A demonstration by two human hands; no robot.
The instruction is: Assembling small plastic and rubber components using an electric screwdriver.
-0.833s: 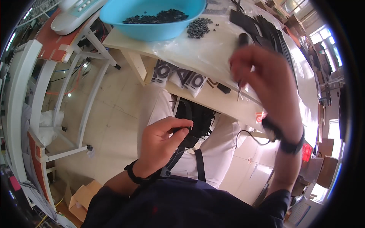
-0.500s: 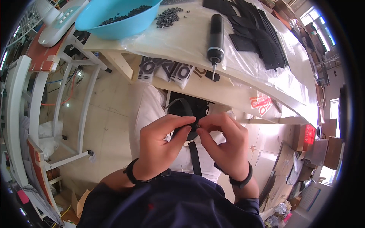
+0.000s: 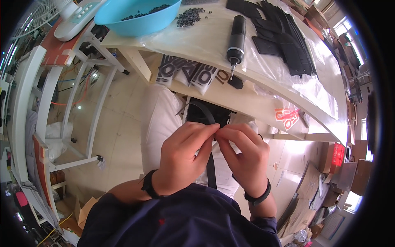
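A narrow black strap [image 3: 211, 171] curves up above my hands and also hangs down below them over my lap. My left hand [image 3: 181, 154] is closed in a pinch on it, thumb against forefinger. Right beside it my right hand [image 3: 247, 154] is also pinched, its fingertips touching those of the left. Whatever sits between the right fingertips is hidden by the fingers. On the table edge ahead lies a black electric screwdriver [image 3: 236, 39], its bit pointing toward me.
A light blue basin [image 3: 138, 28] holding small black parts stands at the table's far left, with a loose pile of parts [image 3: 190, 17] beside it. Black flat strips [image 3: 284, 39] lie on plastic sheeting to the right. Printed bags [image 3: 203, 80] rest on the shelf below.
My hands have drawn closer, with the fingertips now meeting and covering the small dark piece seen between them before. The view has shifted slightly.
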